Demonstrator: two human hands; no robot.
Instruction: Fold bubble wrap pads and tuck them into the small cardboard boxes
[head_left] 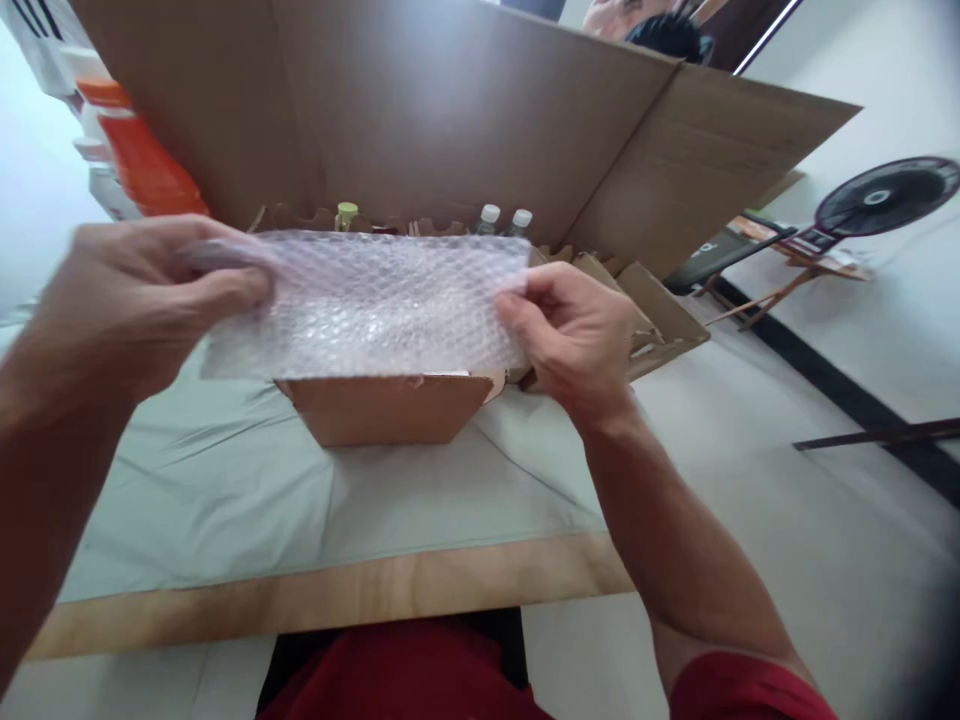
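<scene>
A strip of clear bubble wrap [375,305] is stretched level in the air between my two hands. My left hand [161,300] pinches its left end between thumb and fingers. At the opposite end, my right hand [574,325] grips the edge the same way. Below and behind the sheet sits a small brown cardboard box [394,410] on the cloth-covered table; the wrap hides its top and whatever is inside.
A tall cardboard panel [450,110] stands behind, with bottles with white caps [490,214] before it. Orange bottles [146,160] are at the left. Cardboard pieces [660,310] stand at the right. A fan [874,198] and the table's wooden edge [337,595] also show.
</scene>
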